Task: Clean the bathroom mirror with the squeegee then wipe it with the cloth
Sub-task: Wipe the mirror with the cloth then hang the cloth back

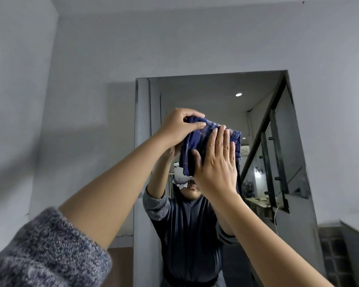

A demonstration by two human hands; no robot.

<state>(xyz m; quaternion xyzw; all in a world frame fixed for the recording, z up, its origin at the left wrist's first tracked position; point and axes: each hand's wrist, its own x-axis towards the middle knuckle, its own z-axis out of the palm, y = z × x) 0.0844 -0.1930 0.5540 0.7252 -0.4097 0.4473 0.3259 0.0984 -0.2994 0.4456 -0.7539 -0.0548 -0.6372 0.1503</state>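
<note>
A blue checked cloth (192, 146) is held up against the tall wall mirror (216, 96). My left hand (179, 125) pinches the cloth's top edge between thumb and fingers. My right hand (217, 162) lies flat with fingers together, its palm pressing the cloth onto the glass. The mirror reflects the person with both arms raised and the cloth in front. No squeegee is in view.
The mirror hangs on a plain grey wall (71, 100). A dark tiled surface (332, 251) and a pale ledge (356, 235) sit at the lower right. The reflection shows a stair railing with glass panels and a ceiling light.
</note>
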